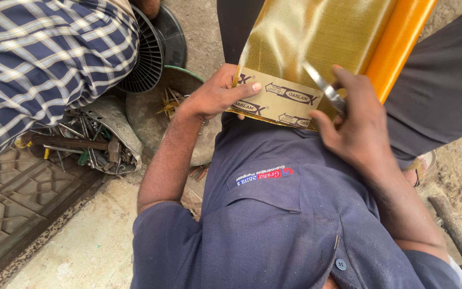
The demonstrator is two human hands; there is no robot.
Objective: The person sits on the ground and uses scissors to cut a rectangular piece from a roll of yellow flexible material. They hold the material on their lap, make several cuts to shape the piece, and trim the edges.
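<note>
A roll of shiny gold sheet (316,32) hangs down from an orange roll (399,43) in front of my chest. Its lower end is a tan printed strip (282,101). My left hand (215,96) pinches the left corner of that strip, thumb on top. My right hand (356,126) holds metal scissors (324,88), whose blades lie against the sheet just above the strip's right end. My blue shirt (284,214) fills the lower part of the view.
A person in a blue checked shirt (44,59) bends in at the top left. Below them lie a pile of metal hand tools (86,144), a round pan with scraps (161,115) and a black finned fan cover (148,51). A patterned metal grating (6,203) lies at the left.
</note>
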